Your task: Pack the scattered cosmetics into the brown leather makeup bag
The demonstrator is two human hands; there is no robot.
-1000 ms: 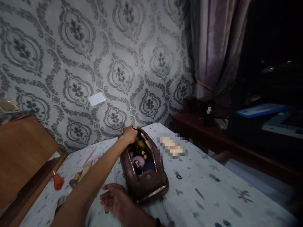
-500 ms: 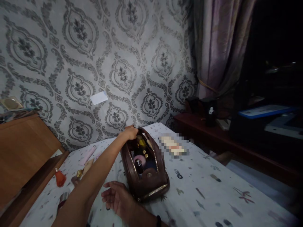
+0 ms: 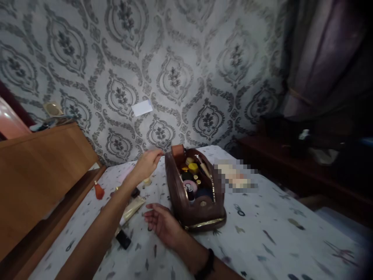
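My left hand (image 3: 147, 165) is in the air just left of the far end of a brown handbag (image 3: 198, 216), apart from it. Motion blurs its fingers, so what they hold, if anything, cannot be made out. The bag lies unzipped, its tan flap (image 3: 178, 154) folded at the far end. Inside are a yellow-lidded jar (image 3: 192, 168), a pink round item (image 3: 189, 185), brushes (image 3: 204, 167) and small bottles. My right hand (image 3: 164, 225) is open beside the bag's near left side, fingers loosely curled. Near it lie a beige tube (image 3: 132, 210) and a black-capped bottle (image 3: 122, 238).
A red-orange bottle (image 3: 99, 191) lies on the patterned bed sheet (image 3: 256, 241) at the left, near a wooden headboard (image 3: 49, 167). A blurred-out flat item (image 3: 234, 175) is right of the bag. The patterned wall (image 3: 175, 97) closes off the back.
My left hand has let go of the bag's flap end and drawn away to the left. The view has turned, and more of the items on the sheet show.
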